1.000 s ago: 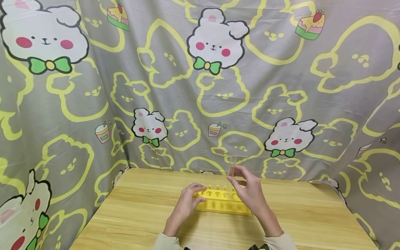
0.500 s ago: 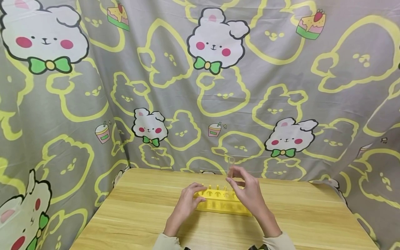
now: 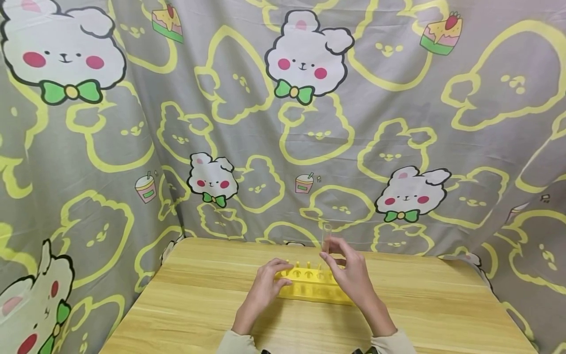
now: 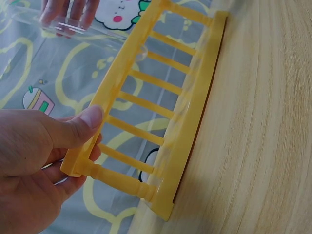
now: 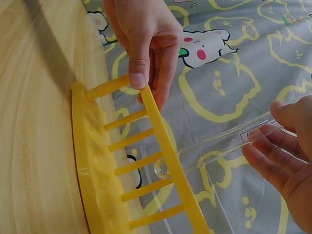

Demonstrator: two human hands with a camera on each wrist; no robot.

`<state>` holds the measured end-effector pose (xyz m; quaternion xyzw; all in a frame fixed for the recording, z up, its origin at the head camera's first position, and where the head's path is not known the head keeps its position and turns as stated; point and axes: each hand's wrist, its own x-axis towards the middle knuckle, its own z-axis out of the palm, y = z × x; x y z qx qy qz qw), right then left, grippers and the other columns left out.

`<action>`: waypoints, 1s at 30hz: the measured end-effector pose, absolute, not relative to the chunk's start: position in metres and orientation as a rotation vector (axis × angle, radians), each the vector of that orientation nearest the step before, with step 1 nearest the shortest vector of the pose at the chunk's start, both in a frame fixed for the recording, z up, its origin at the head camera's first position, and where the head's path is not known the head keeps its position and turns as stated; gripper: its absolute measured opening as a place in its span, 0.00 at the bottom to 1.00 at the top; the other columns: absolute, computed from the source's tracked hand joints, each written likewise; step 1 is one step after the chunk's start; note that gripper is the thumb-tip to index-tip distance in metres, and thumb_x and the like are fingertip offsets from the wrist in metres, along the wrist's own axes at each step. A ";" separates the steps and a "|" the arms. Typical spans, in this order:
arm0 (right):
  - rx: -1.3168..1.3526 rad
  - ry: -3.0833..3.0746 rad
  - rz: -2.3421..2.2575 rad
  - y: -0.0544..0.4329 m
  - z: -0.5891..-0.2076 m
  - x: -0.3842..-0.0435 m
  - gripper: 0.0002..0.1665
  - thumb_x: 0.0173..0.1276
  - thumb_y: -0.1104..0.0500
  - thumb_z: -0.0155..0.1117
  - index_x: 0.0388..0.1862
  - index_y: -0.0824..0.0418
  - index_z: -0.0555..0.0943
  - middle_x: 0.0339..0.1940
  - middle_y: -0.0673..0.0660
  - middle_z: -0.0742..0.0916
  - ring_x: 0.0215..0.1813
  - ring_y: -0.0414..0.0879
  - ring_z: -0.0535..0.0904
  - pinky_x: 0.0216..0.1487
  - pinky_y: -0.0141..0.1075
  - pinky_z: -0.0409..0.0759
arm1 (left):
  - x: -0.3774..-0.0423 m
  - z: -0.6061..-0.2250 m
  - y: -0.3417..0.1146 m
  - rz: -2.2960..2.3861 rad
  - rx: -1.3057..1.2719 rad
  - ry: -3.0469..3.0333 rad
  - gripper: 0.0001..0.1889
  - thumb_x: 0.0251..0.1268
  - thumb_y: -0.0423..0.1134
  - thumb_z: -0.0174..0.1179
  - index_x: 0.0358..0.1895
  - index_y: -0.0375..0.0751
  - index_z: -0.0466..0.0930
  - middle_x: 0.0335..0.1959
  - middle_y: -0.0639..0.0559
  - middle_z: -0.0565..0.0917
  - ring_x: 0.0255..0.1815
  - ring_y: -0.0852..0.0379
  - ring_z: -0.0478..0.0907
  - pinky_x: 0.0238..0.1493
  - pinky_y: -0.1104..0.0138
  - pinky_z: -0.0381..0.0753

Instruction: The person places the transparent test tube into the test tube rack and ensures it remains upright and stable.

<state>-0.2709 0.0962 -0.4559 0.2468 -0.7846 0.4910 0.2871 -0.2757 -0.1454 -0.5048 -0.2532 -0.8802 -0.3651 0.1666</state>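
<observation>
A yellow test tube rack (image 3: 309,291) with a row of round holes and several pegs stands on the table. My left hand (image 3: 264,282) grips its left end, thumb on the near side of the top plate, as the left wrist view shows. My right hand (image 3: 352,269) pinches a clear glass test tube (image 3: 326,237) nearly upright above the rack. In the right wrist view the rounded bottom of the test tube (image 5: 209,144) shows just below the rack's top plate (image 5: 168,148). Part of the rack's right end is hidden behind my right hand.
The wooden table (image 3: 199,305) extends around the rack on all sides. Behind it and at both sides hangs a grey curtain (image 3: 247,128) printed with white rabbits and yellow outlines.
The right hand has shifted slightly left and down with the test tube, which now stands more upright. The left hand and the rack have stayed in place.
</observation>
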 end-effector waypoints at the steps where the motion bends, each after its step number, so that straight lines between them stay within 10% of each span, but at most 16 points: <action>1: 0.656 -2.098 1.314 0.096 -0.457 -0.271 0.18 0.67 0.66 0.73 0.54 0.59 0.82 0.42 0.45 0.88 0.46 0.45 0.88 0.36 0.32 0.89 | -0.276 -0.505 -0.145 -1.038 -0.721 -2.506 0.19 0.55 0.30 0.74 0.53 0.32 0.87 0.52 0.41 0.85 0.53 0.42 0.83 0.56 0.53 0.85; 30: 0.597 -2.134 1.333 0.092 -0.475 -0.269 0.19 0.69 0.64 0.72 0.56 0.55 0.82 0.40 0.43 0.86 0.45 0.44 0.87 0.35 0.33 0.89 | -0.275 -0.503 -0.145 -1.044 -0.709 -2.520 0.19 0.56 0.30 0.74 0.53 0.33 0.87 0.52 0.42 0.85 0.55 0.42 0.83 0.59 0.51 0.83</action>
